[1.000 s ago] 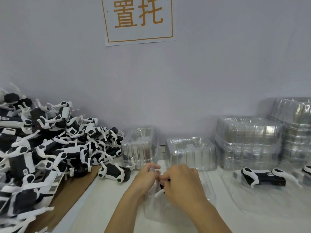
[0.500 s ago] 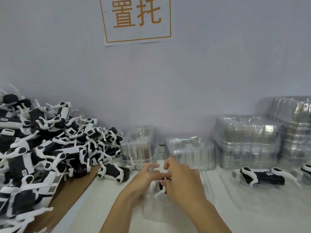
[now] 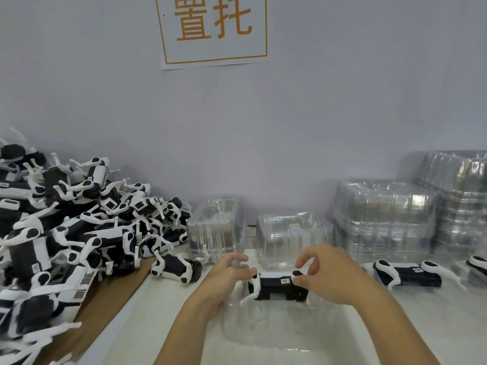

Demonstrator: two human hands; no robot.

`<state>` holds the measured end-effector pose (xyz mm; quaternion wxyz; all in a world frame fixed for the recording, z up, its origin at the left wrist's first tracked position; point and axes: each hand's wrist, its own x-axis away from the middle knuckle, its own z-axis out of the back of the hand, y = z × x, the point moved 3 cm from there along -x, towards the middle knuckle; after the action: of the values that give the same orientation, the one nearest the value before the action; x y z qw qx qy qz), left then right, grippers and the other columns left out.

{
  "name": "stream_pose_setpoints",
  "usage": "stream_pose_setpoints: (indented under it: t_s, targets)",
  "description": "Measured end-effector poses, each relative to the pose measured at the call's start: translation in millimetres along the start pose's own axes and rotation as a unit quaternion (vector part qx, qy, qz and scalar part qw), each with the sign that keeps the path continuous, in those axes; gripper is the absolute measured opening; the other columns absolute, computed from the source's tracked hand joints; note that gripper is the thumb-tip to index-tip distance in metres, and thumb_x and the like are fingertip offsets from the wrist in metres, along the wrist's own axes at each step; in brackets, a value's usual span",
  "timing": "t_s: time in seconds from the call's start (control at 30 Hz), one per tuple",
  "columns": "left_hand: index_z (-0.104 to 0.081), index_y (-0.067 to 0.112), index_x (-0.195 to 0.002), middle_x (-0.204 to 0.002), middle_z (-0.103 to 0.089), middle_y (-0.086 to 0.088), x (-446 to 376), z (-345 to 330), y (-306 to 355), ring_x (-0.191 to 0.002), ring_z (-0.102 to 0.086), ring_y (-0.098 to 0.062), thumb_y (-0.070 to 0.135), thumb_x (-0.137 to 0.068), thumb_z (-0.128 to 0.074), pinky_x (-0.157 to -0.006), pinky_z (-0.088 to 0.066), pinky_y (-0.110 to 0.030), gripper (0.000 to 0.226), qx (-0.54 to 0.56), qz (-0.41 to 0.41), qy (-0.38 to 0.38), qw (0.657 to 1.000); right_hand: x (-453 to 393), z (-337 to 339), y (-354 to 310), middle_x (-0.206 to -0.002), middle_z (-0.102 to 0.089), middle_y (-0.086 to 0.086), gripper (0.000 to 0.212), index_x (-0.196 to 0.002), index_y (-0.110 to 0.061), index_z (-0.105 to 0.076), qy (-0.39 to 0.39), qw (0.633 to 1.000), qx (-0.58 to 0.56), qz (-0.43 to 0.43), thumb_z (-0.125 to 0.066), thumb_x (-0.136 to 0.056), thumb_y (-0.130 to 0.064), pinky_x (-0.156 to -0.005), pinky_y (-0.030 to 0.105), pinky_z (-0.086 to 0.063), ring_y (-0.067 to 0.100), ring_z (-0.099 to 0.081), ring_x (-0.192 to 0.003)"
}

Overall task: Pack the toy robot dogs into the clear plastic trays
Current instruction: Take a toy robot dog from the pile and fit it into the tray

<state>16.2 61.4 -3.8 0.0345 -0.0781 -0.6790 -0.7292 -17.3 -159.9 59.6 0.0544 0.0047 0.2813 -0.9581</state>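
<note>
Head view: hands have parted, toy dog (image 3: 279, 285) now exposed btwn them.

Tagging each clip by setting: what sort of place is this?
Probably a factory packing bench: a heap of identical toy robot dogs, stacks of clear plastic trays, and a printed station sign on the wall.

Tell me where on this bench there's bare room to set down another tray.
Bare white bench lies between the brown cardboard and the left hand. Another open patch sits front right, before the packed dog. The back is crowded with tray stacks, the left with piled dogs.
</note>
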Motion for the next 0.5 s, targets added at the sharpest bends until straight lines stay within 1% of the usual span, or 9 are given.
stream_pose_setpoints:
  t_s: [0.03, 0.07, 0.13, 0.2, 0.3, 0.4, 0.47, 0.5]
  targets:
    - [-0.066, 0.029, -0.113, -0.125, -0.065, 0.002, -0.7, 0.0, -0.1, -0.116, -0.058, -0.014, 0.021, -0.084, -0.078, -0.105, -0.040, -0.038, 0.033, 0.002, -0.001, 0.001, 1.000, -0.8, -1.1, -0.9, -0.088, -0.063, -0.013, 0.020, -0.099, -0.035, -0.065, 0.012, 1.000, -0.002, 0.002, -0.076, -0.084, -0.041, -0.065, 0.017, -0.044, 0.001, -0.059, -0.081]
    - [-0.065, 0.028, -0.113, -0.125, -0.065, 0.002, -1.0, -0.1, 0.1, -0.116, -0.058, -0.014, 0.021, -0.084, -0.078, -0.103, -0.040, -0.037, 0.033, 0.004, -0.002, 0.002, 1.000, -2.3, -2.4, -2.0, -0.085, -0.064, -0.012, 0.019, -0.099, -0.032, -0.067, 0.029, 1.000, -0.002, 0.005, -0.078, -0.084, -0.038, -0.059, 0.014, -0.041, 0.001, -0.060, -0.076]
    - [-0.063, 0.028, -0.114, -0.125, -0.064, 0.003, -0.8, 0.3, 0.7, -0.114, -0.057, -0.011, 0.020, -0.084, -0.078, -0.098, -0.038, -0.037, 0.034, 0.007, -0.004, 0.004, 1.000, -5.3, -4.9, -3.0, -0.081, -0.065, -0.010, 0.017, -0.097, -0.028, -0.071, 0.063, 0.998, -0.004, 0.006, -0.079, -0.083, -0.034, -0.055, 0.012, -0.040, 0.001, -0.061, -0.070]
    - [-0.062, 0.027, -0.116, -0.125, -0.064, 0.003, -1.4, 1.0, 0.7, -0.112, -0.056, -0.009, 0.019, -0.085, -0.078, -0.095, -0.036, -0.036, 0.036, 0.010, -0.006, 0.004, 1.000, -7.3, -7.5, -1.7, -0.080, -0.066, -0.009, 0.016, -0.096, -0.026, -0.073, 0.082, 0.996, -0.021, 0.000, -0.080, -0.083, -0.031, -0.054, 0.012, -0.040, 0.001, -0.061, -0.068]
    - [-0.062, 0.026, -0.116, -0.126, -0.063, 0.003, -3.0, 1.1, 0.8, -0.113, -0.056, -0.009, 0.018, -0.085, -0.078, -0.096, -0.036, -0.036, 0.036, 0.012, -0.010, 0.003, 1.000, -10.6, -12.4, 3.2, -0.083, -0.066, -0.007, 0.015, -0.095, -0.023, -0.073, 0.095, 0.994, -0.042, -0.015, -0.080, -0.082, -0.028, -0.055, 0.014, -0.042, 0.002, -0.062, -0.067]
    - [-0.062, 0.026, -0.116, -0.126, -0.063, 0.002, -3.7, -0.7, 1.0, -0.115, -0.056, -0.012, 0.018, -0.084, -0.079, -0.097, -0.035, -0.035, 0.036, 0.015, -0.013, 0.005, 1.000, -13.1, -16.4, 5.2, -0.085, -0.067, -0.005, 0.012, -0.090, -0.022, -0.073, 0.107, 0.993, -0.047, -0.026, -0.081, -0.082, -0.024, -0.064, 0.021, -0.051, 0.007, -0.064, -0.071]
    - [-0.061, 0.027, -0.116, -0.126, -0.063, 0.004, -3.4, -1.5, 1.1, -0.113, -0.056, -0.009, 0.020, -0.084, -0.079, -0.096, -0.035, -0.035, 0.038, 0.014, -0.014, 0.007, 1.000, -13.8, -19.0, 6.4, -0.086, -0.066, -0.003, 0.013, -0.086, -0.023, -0.070, 0.113, 0.991, -0.055, -0.035, -0.081, -0.081, -0.022, -0.069, 0.027, -0.055, 0.010, -0.065, -0.073]
    - [-0.061, 0.027, -0.116, -0.125, -0.063, 0.004, -3.2, -1.7, 0.8, -0.111, -0.056, -0.007, 0.021, -0.083, -0.080, -0.095, -0.034, -0.035, 0.038, 0.012, -0.015, 0.007, 1.000, -13.9, -20.3, 7.4, -0.086, -0.065, -0.003, 0.015, -0.085, -0.024, -0.068, 0.115, 0.991, -0.061, -0.039, -0.082, -0.080, -0.021, -0.068, 0.026, -0.054, 0.010, -0.065, -0.072]
